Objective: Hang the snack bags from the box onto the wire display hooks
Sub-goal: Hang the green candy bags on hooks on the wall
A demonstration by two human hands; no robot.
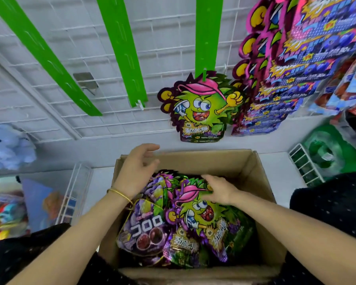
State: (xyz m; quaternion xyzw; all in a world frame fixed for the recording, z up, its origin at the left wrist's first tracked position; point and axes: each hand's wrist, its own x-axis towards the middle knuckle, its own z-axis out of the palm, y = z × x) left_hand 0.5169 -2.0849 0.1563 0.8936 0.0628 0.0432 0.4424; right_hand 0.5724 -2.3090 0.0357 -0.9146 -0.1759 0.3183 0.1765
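Note:
An open cardboard box (261, 182) stands in front of me, filled with several snack bags. On top lies a green cartoon-monster bag (201, 214); a purple grape bag (146, 227) lies to its left. My right hand (219, 191) rests on the top edge of the monster bag, fingers curled around its pink cap part. My left hand (137, 171) hovers over the box's far left corner, fingers apart, holding nothing. One identical monster bag (201, 108) hangs from the bottom of a green hanging strip (207, 33) on the white wire grid (152, 48).
Two more green strips (121, 50) hang bare to the left. A dense column of purple snack bags (286, 68) hangs at the right. A blue plush toy (7, 147) sits left, wire baskets (74, 192) with goods lower left, a green item (329, 153) right.

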